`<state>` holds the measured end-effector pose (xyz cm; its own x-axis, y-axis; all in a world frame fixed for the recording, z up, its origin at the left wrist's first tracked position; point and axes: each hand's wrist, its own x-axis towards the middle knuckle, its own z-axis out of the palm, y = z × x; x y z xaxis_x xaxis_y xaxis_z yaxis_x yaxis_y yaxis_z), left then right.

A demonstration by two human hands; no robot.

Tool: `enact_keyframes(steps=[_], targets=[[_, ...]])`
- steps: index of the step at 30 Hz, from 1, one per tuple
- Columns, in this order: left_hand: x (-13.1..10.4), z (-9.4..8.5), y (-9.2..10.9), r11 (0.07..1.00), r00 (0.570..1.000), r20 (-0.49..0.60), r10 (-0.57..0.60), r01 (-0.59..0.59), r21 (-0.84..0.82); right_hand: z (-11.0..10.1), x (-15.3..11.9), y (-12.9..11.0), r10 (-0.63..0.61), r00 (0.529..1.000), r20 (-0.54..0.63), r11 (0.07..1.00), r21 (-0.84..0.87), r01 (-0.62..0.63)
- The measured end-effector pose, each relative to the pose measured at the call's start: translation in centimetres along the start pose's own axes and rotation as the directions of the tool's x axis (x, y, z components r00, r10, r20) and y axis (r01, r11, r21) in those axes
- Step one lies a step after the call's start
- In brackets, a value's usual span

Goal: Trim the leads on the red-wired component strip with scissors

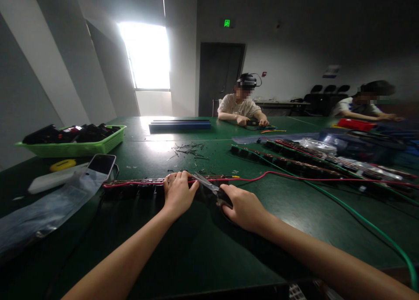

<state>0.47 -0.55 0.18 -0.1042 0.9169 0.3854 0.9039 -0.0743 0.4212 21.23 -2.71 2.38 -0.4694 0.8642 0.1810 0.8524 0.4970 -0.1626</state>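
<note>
A long dark strip of parts (137,187) with a red wire along it lies across the green table (203,247). My left hand (179,190) is closed on the strip, its fingers over the top edge. Scissors (209,185) are in my right hand (244,206), fingers in the dark handles. Their blades point up and left, slightly apart, and their tips are beside my left thumb at the strip. From the strip the red wire (268,173) runs off to the right. What lies between the blades is too small to tell.
Dark parts fill a green basket (108,148) at the left, near a phone (101,164) and plastic bag (62,204). Cut black bits (188,150) lie ahead. More strips (294,160) and a green wire (360,217) are at the right. Two people sit across the table.
</note>
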Motion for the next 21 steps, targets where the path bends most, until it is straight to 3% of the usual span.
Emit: enact_keyframes(steps=[11,21], targets=[[0.07,-0.04,-0.02,1.000,1.000,0.005,-0.002,0.002,-0.004,0.01,-0.10,0.08,-0.038,0.999,0.002,0.999,-0.002,0.038],[0.01,0.00,-0.09,1.000,1.000,-0.009,0.013,-0.013,-0.001,0.08,-0.24,-0.24,-0.014,1.000,0.001,0.988,-0.156,0.014]])
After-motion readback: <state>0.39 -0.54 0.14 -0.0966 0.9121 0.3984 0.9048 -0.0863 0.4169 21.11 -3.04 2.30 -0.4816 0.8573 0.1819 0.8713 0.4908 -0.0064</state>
